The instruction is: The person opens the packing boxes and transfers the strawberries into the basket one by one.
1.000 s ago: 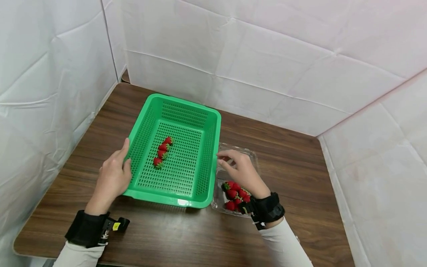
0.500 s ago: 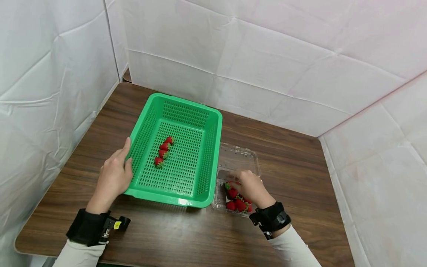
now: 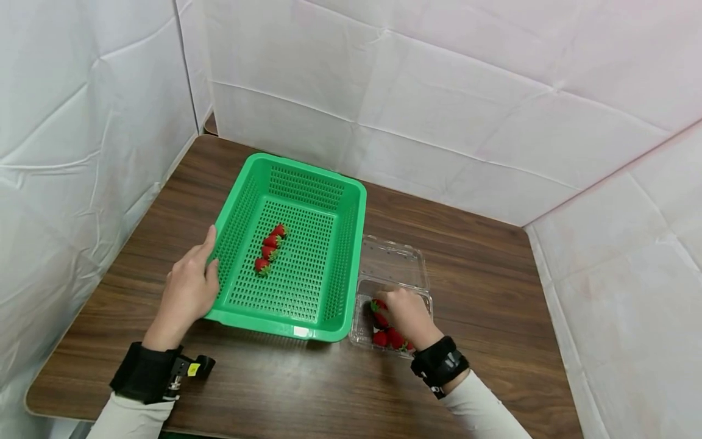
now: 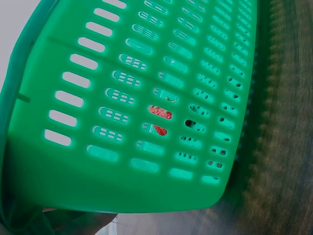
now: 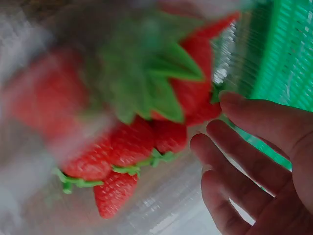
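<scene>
Strawberries (image 3: 386,329) lie piled in the near half of a clear clamshell (image 3: 392,268) that sits open on the table (image 3: 482,292), just right of a green basket (image 3: 307,195). Its hinged lid is folded back toward the wall. The right hand (image 3: 403,311) is down inside the clamshell among the berries; the right wrist view shows its fingers (image 5: 254,161) loosely bent and slightly spread just beside the red fruit (image 5: 127,147), with nothing pinched between them there, though much of that view is blurred. Whether a fingertip touches a berry cannot be told. Four more strawberries (image 3: 270,247) lie in a short row on the basket's perforated floor, left of its middle. The left hand (image 3: 189,289) rests against the basket's left wall near the front corner, thumb up along the rim, fingers relaxed rather than curled round it. Through the slots of the basket (image 4: 146,98) the left wrist view shows bits of red. White padded panels (image 3: 439,91) enclose the table on three sides.
</scene>
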A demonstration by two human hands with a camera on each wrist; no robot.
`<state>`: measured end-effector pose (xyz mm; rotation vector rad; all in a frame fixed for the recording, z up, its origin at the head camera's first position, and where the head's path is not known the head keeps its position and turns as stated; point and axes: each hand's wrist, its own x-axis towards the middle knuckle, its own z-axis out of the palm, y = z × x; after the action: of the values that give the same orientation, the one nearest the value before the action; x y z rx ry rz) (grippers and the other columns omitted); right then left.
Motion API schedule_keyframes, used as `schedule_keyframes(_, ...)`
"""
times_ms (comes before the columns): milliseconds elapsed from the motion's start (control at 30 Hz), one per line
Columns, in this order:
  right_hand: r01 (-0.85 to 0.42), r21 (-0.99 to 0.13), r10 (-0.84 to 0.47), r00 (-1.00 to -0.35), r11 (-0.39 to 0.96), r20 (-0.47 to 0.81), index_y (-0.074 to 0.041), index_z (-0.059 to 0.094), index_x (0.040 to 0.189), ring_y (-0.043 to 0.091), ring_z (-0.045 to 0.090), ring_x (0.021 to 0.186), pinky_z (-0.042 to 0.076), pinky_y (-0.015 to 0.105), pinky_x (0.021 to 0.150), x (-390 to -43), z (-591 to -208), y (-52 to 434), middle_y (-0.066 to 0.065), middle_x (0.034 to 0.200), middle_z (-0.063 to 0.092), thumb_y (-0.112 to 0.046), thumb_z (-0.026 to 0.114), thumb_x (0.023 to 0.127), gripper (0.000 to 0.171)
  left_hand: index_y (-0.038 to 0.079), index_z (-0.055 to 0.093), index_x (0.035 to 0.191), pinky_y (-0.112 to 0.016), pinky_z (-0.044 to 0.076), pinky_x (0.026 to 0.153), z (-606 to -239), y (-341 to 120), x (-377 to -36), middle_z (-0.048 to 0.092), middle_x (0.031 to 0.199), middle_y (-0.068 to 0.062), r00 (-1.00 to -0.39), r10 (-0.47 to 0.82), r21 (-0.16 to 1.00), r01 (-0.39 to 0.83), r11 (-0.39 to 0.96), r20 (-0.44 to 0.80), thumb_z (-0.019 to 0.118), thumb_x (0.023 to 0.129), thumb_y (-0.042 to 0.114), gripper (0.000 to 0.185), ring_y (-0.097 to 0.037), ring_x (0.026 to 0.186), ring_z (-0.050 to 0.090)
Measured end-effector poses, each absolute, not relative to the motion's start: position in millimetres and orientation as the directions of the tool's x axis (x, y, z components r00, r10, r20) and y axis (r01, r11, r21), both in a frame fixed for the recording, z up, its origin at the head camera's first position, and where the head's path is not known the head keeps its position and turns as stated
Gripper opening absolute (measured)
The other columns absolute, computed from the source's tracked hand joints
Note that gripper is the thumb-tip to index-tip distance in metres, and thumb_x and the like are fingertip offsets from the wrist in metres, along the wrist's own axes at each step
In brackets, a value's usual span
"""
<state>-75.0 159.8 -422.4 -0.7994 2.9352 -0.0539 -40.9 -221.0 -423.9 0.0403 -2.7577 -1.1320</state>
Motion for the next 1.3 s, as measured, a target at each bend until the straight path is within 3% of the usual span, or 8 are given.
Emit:
schedule_keyframes(367,-0.546,-0.090,-0.553,-0.823,0.833,-0.130,-0.006,0.074,0.100,0.024,0.069,0.089,0.057,0.035,0.070,-76.0,-431.4,156.8,0.008,0.097,0.070,0.000,0.075,0.079,0.022,0.006,0.021,0.154,-0.066,0.046,0.077,-422.6,-220.0,-39.7,0.051,0.132,-0.035,-0.984,-0.089,0.707,0.044,0.706,0.151,0.046,0.099,0.002,0.061,-0.053,0.100,0.058)
schedule_keyframes(600,-0.560,-0.078,-0.565,-0.814,0.825,-0.136,-0.006,0.075,0.099,0.026,0.068,0.088,0.057,0.039,0.071,-75.2,-436.1,153.1,0.009,0.097,0.068,-0.002,0.079,0.075,0.025,0.005,0.022,0.154,-0.065,0.046,0.077,-422.1,-219.4,-39.9,0.050,0.133,-0.034,-0.986,-0.087,0.710,0.041,0.703,0.143,0.046,0.099,0.002,0.060,-0.053,0.099,0.059)
schedule_keyframes(767,-0.556,-0.100,-0.565,-0.812,0.825,-0.146,-0.007,0.074,0.102,0.023,0.067,0.083,0.056,0.036,0.068,-74.0,-433.9,151.9,0.009,0.096,0.066,-0.006,0.078,0.079,0.023,0.008,0.019,0.155,-0.065,0.046,0.075,-422.4,-219.2,-41.2,0.049,0.133,-0.034,-0.988,-0.082,0.706,0.033,0.708,0.128,0.045,0.100,0.004,0.061,-0.053,0.097,0.059)
schedule_keyframes(1000,-0.495,-0.273,-0.549,-0.816,0.825,-0.180,-0.003,0.068,0.112,0.016,0.060,0.081,0.051,0.028,0.066,-72.1,-411.3,149.4,0.009,0.098,0.061,-0.008,0.069,0.088,0.024,0.008,0.018,0.155,-0.066,0.045,0.078,-422.7,-219.9,-41.1,0.049,0.134,-0.034,-0.989,-0.089,0.704,0.018,0.710,0.115,0.045,0.100,0.004,0.061,-0.054,0.101,0.057)
schedule_keyframes(1100,-0.490,-0.307,-0.551,-0.819,0.816,-0.159,-0.001,0.066,0.114,0.014,0.059,0.079,0.050,0.026,0.066,-72.0,-396.3,146.7,0.009,0.100,0.061,-0.008,0.067,0.089,0.026,0.008,0.018,0.155,-0.066,0.044,0.079,-422.5,-220.6,-40.6,0.048,0.134,-0.034,-0.989,-0.091,0.706,0.018,0.708,0.117,0.045,0.100,0.004,0.062,-0.054,0.102,0.057)
schedule_keyframes(1300,-0.528,-0.320,-0.579,-0.811,0.786,-0.083,-0.010,0.066,0.112,0.013,0.064,0.085,0.052,0.024,0.071,-71.4,-367.7,140.0,0.005,0.106,0.065,-0.012,0.071,0.088,0.025,0.009,0.018,0.155,-0.068,0.043,0.081,-422.4,-220.8,-40.2,0.048,0.135,-0.035,-0.989,-0.095,0.709,0.015,0.705,0.115,0.044,0.100,0.004,0.061,-0.055,0.104,0.055)
